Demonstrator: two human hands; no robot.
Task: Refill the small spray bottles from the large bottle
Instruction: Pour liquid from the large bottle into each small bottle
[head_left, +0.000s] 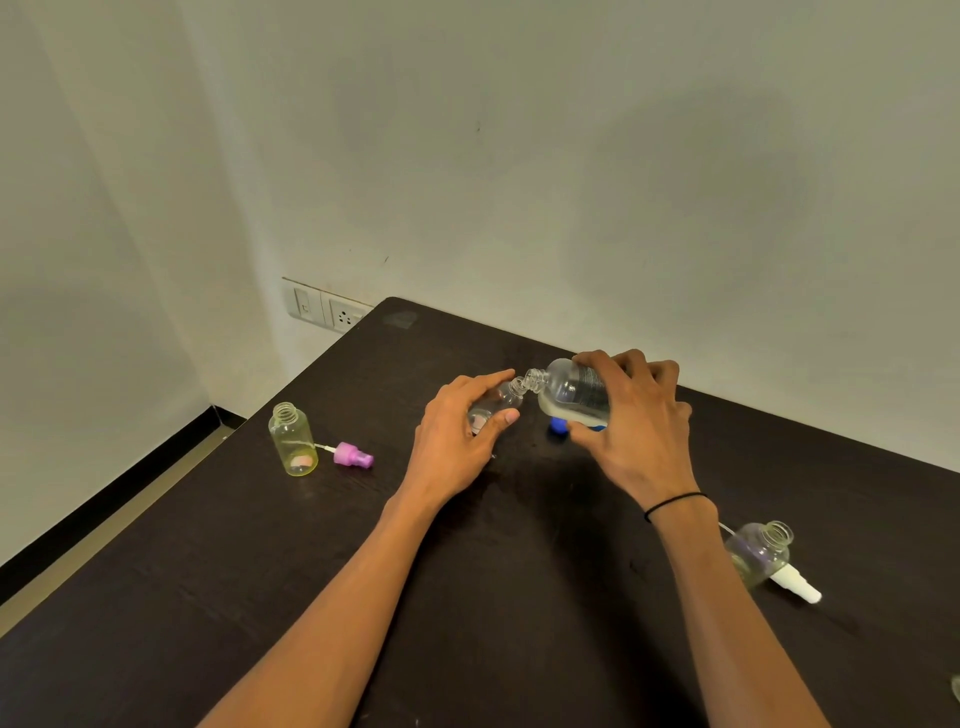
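2 bare forearms run up from the bottom edge of the frame toward its middle, with no sleeves in sight. The left hand (457, 431) wears nothing: no ring, no band. The right hand (631, 431) is likewise ringless, but a thin black band (675, 501), like a hair tie, circles its wrist. Fingernails are short and unpainted.

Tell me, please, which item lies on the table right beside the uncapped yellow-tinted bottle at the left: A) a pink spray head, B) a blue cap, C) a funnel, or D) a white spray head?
A: a pink spray head with its dip tube lies on the table just right of the yellow-tinted bottle, whose neck is open; the white spray head lies far off beside the bottle at the right.
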